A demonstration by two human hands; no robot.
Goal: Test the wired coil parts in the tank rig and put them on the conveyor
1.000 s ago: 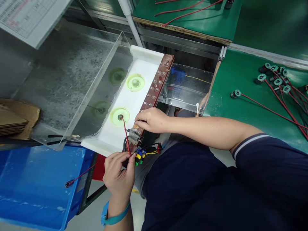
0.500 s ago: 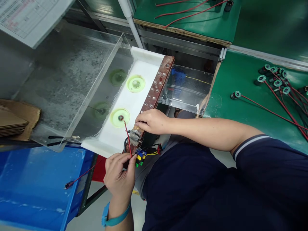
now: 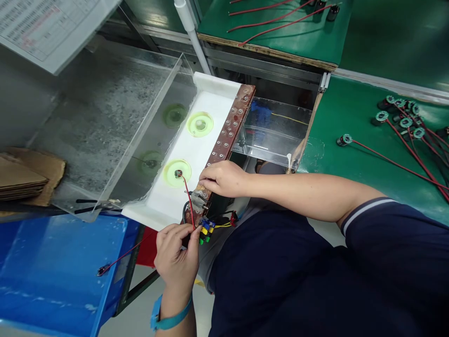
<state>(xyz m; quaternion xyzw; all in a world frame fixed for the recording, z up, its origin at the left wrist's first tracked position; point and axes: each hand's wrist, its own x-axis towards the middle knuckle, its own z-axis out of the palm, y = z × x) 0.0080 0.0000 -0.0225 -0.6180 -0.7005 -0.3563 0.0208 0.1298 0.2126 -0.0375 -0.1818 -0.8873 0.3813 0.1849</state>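
Observation:
My left hand (image 3: 177, 257) pinches a red wire (image 3: 189, 199) between thumb and fingers just below the white tray (image 3: 159, 213). That wire runs up to a small round part (image 3: 178, 173) sitting on the near yellow-green disc (image 3: 177, 172). Its other end hangs over the blue bin (image 3: 59, 276). My right hand (image 3: 222, 179) is closed, fingers curled down on the near end of the brown terminal strip (image 3: 229, 126), by a metal clip; what it grips is hidden. Coloured connectors (image 3: 204, 230) sit under the strip.
A second yellow-green disc (image 3: 199, 124) lies farther along the tray. A clear acrylic shield (image 3: 140, 126) leans left of it, a clear box (image 3: 277, 131) right. Several round parts with red leads (image 3: 400, 119) lie on the green bench (image 3: 351, 117). Cardboard (image 3: 24, 178) is stacked at the left.
The view has shifted slightly; both hands stay in place, the left still pinching the red wire and the right still on the strip's near end.

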